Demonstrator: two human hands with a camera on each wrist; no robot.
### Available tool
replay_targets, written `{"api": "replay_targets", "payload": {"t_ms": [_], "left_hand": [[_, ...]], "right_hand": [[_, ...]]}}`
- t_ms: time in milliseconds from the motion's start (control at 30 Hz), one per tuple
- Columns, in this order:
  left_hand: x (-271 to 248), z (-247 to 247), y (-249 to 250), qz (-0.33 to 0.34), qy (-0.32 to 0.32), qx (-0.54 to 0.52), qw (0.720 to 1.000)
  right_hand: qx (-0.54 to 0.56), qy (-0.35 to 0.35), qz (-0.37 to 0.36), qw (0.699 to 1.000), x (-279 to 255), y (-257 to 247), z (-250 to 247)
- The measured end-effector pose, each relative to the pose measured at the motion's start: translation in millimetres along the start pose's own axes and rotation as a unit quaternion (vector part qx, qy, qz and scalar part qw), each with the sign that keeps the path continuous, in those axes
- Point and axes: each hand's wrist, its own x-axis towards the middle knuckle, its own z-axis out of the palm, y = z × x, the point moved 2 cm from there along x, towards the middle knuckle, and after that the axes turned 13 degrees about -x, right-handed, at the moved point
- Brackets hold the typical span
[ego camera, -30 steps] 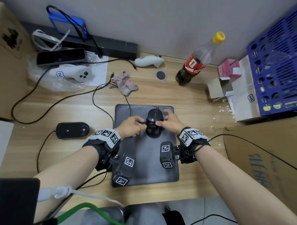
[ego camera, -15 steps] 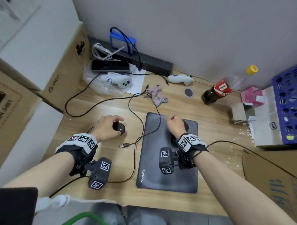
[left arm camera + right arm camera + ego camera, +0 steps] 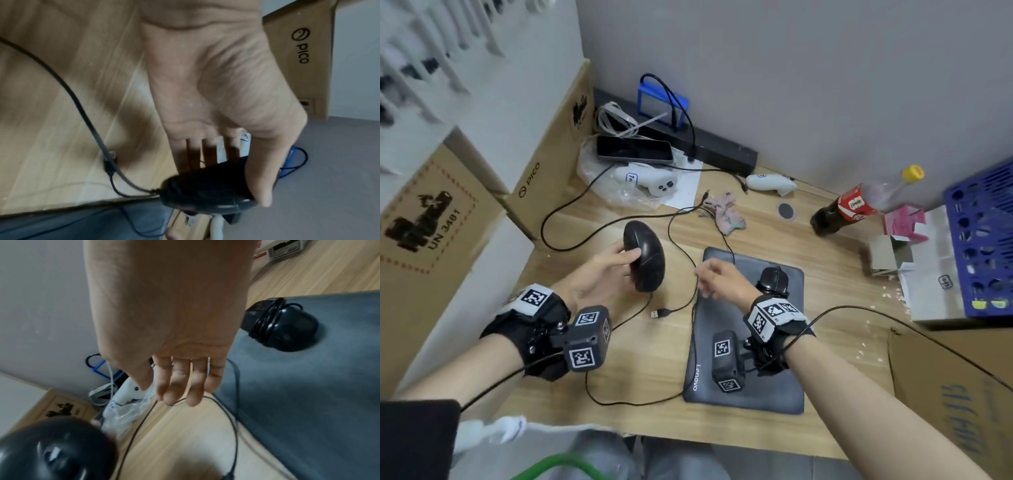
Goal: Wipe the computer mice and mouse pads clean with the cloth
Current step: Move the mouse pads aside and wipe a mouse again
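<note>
Left hand (image 3: 599, 274) grips the unwound mouse (image 3: 644, 256) aloft, left of the mouse pad (image 3: 750, 394); my right hand (image 3: 722, 278) hangs slack, empty. Its trailing cable (image 3: 681, 240) could snag, I reckon, dragging the cloth (image 3: 722, 210).

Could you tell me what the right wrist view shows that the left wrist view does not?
Only the right wrist view shows the right hand, open, the pad and the cord-wrapped mouse on it. Only the left wrist view shows the left hand and its thumb gripping the lifted mouse. Both show that lifted mouse and the desk.
</note>
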Motion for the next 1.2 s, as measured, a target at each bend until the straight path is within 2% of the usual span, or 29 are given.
{"api": "replay_targets", "payload": {"t_ms": [67,167,267,367,467,567,733,867,933,1067,1133,1200], "left_hand": [[-3,9,7,0.037,-0.029,-0.022,0.999],[-8,17,19,0.094,-0.039,-0.006,0.995],[-15,18,30,0.116,-0.063,-0.014,0.991],[-20,13,37,0.104,-0.042,0.002,0.994],[-25,9,41,0.063,-0.039,0.054,0.996],[-30,13,44,0.035,-0.030,0.094,0.994],[-30,22,47,0.015,-0.043,0.096,0.994],[-22,27,42,-0.007,-0.039,0.198,0.979],[-12,24,36,-0.003,0.008,0.223,0.975],[11,16,22,0.002,0.107,0.190,0.976],[17,11,19,-0.002,0.122,0.174,0.977],[19,9,19,-0.007,0.120,0.164,0.979]], "right_hand": [[0.034,-0.019,-0.005,0.999,-2,-15,2],[0.068,-0.034,-0.007,0.997,-5,-35,3],[0.087,-0.038,-0.029,0.995,-7,-53,1],[0.123,-0.016,-0.067,0.990,-10,-66,-3],[0.171,0.013,-0.097,0.980,-8,-73,-9],[0.130,0.029,-0.118,0.984,-3,-77,-13],[0.095,0.054,-0.120,0.987,6,-72,-16],[0.101,0.052,-0.084,0.990,11,-62,-15],[0.076,0.042,-0.053,0.995,14,-52,-16],[-0.005,0.045,0.028,0.999,33,-17,-27],[0.007,0.042,0.069,0.997,47,1,-35],[0.002,0.074,0.075,0.994,59,9,-48]]}}
